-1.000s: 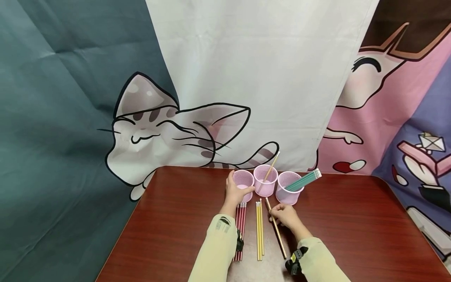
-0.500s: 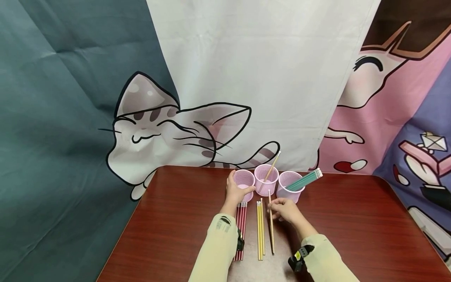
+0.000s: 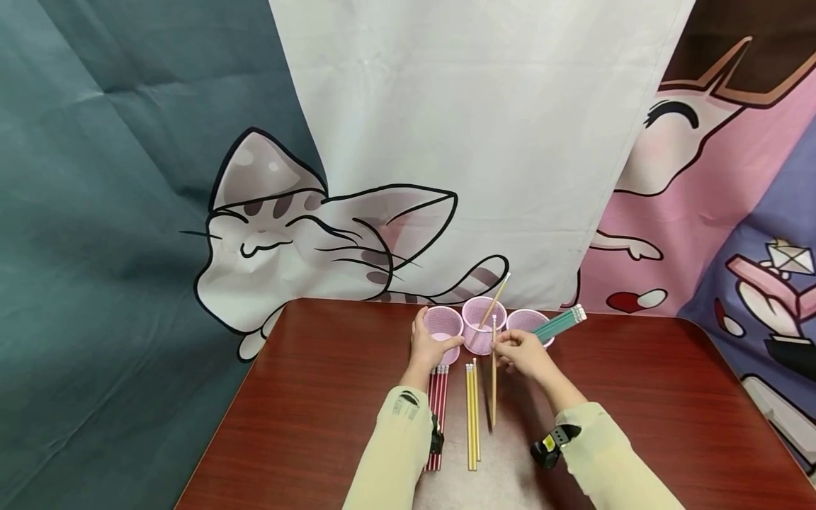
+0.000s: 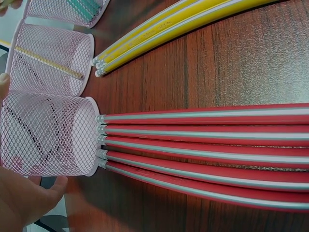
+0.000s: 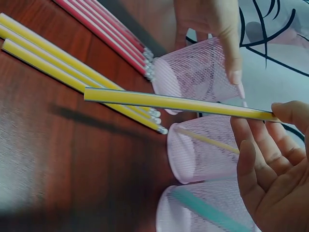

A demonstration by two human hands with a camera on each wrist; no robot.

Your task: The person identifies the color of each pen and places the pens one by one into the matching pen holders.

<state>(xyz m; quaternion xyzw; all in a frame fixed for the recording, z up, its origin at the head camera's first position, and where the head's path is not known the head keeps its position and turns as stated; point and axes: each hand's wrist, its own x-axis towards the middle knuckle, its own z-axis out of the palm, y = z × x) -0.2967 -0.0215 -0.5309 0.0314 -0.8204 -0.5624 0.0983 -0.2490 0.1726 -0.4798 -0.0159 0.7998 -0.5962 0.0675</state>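
Note:
With its fingers and thumb around the left pink mesh pencil cup (image 3: 443, 324), my left hand (image 3: 426, 348) holds it on the table. My right hand (image 3: 524, 353) pinches a yellow pencil (image 5: 169, 102) between thumb and fingers. Its eraser end points up, and it hangs clear of the table in front of the middle pink mesh cup (image 3: 478, 341). One yellow pencil (image 3: 494, 301) leans inside that middle cup. Several teal pencils (image 3: 559, 324) lean in the right pink mesh cup (image 3: 525, 319), which my right hand partly hides.
Several red pencils (image 4: 203, 142) lie side by side below the left cup. A small group of yellow pencils (image 3: 472, 418) lies to their right on the brown wooden table (image 3: 306, 411). A cloth with cartoon cats (image 3: 331, 241) hangs behind the table.
My right hand has lifted the yellow pencil off the table, swung it more upright and carried it up to the middle cup. My left hand has stayed on the left cup.

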